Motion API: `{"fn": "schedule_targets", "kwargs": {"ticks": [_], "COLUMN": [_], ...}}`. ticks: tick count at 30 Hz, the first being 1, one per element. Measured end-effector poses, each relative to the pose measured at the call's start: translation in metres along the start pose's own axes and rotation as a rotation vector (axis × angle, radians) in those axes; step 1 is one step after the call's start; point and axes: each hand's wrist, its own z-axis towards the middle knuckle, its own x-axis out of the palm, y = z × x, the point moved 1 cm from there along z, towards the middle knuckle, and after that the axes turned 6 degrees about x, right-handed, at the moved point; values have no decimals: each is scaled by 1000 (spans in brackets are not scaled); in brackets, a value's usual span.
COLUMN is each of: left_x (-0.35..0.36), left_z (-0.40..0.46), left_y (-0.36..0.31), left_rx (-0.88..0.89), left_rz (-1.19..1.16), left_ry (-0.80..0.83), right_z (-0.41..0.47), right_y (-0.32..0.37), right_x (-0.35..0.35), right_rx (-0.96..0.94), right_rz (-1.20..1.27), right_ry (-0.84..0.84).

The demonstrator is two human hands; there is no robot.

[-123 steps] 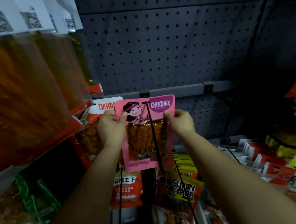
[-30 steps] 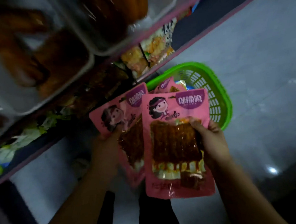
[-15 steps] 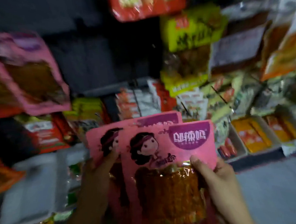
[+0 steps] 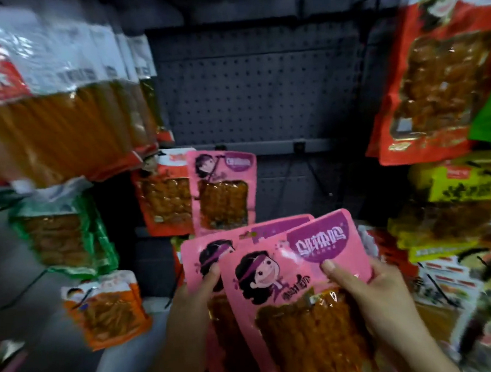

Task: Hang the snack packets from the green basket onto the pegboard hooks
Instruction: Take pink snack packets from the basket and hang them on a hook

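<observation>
Both pink packets are up higher now, facing the pegboard [image 4: 258,97]. L hand [image 4: 200,299] pinches the back packet [image 4: 230,242], R hand [image 4: 370,290] pinches the front packet [image 4: 288,273]; another pink one [image 4: 224,187] hangs above.

A dark grey pegboard [image 4: 261,97] fills the middle of the rack, its upper panel bare. On a hook at its lower left hangs a pink snack packet [image 4: 224,191], just beside and overlapping an orange-red packet [image 4: 163,197]. Other hanging packets crowd both sides — long orange strips in clear bags [image 4: 54,126] at upper left, a green-edged packet [image 4: 58,231] below them, a large red packet [image 4: 440,79] at upper right, and yellow packets [image 4: 465,185] under it.
</observation>
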Motion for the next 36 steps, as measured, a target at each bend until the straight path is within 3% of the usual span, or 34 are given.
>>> {"fn": "schedule_targets", "kwargs": {"ticks": [5, 14, 36], "left_x": [-28, -57, -59], "left_z": [38, 88, 106], "left_y": [-11, -25, -16], "left_rx": [-36, 180, 170], "left_rz": [-10, -47, -3], "left_ry": [69, 94, 133], "right_z": [21, 36, 42], "right_y": [8, -7, -17], "right_x": [48, 102, 109], "right_rx": [-25, -37, 5], "right_rz": [-35, 25, 71], "right_ry": [-30, -167, -179]}}
